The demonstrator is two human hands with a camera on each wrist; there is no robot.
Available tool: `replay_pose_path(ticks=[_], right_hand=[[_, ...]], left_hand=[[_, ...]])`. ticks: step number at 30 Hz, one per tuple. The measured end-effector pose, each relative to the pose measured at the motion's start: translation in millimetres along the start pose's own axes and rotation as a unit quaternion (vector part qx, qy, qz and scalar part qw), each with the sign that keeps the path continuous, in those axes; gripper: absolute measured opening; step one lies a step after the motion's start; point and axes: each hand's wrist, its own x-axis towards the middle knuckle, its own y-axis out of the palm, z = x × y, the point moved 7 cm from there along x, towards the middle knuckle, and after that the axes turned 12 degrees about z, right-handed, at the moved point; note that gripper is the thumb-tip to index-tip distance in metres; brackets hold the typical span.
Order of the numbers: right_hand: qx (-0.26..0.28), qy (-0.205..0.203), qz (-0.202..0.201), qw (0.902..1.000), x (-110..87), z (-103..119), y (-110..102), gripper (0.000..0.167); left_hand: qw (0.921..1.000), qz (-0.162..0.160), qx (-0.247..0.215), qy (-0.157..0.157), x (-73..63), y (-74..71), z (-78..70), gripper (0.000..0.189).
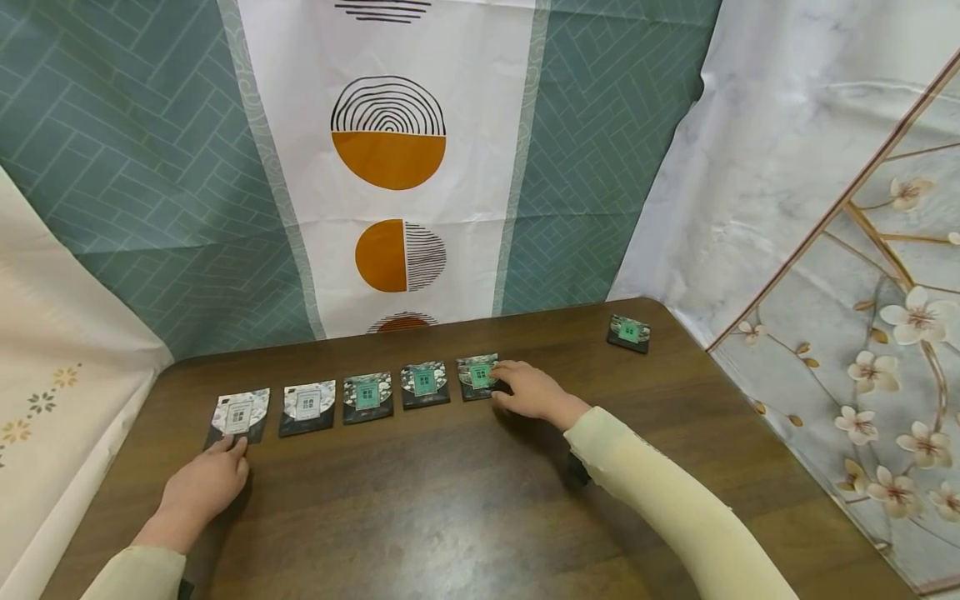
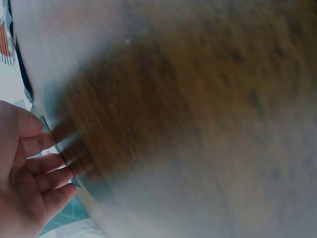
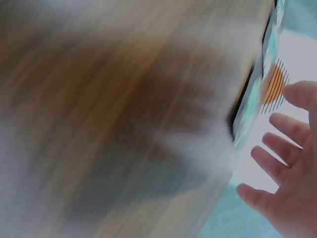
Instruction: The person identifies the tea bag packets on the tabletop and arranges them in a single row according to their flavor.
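Flat black packets with printed fronts lie in a row on the table. At the left end, the fingertips of my left hand rest on the lower edge of a white-and-black packet. Beside it lies a second white-and-black packet. Three green-labelled packets follow: one mid-row, another, and the right-end packet. My right hand is over the right edge of that last one. In the right wrist view its fingers are spread and hold nothing; contact with the packet is unclear.
Apart from the row, another green-labelled packet lies near the table's back right corner. The brown wooden table meets a patterned cloth behind it. Flowered panels stand at the right side, and a pale cloth hangs at the left.
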Motion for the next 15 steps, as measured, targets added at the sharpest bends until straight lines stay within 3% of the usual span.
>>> replay_pose_path(ticks=[7,15], right_hand=[[-0.014,0.074,-0.061,0.9953,-29.9,-64,-13,0.053],[0.017,0.189,-0.053,0.9804,-53.0,-147,-21,0.066]], left_hand=[[0.9999,-0.012,-0.004,0.003,-0.8,2.9,0.1,0.045],[0.9997,-0.024,-0.003,0.004,-3.1,-3.5,-2.3,0.044]])
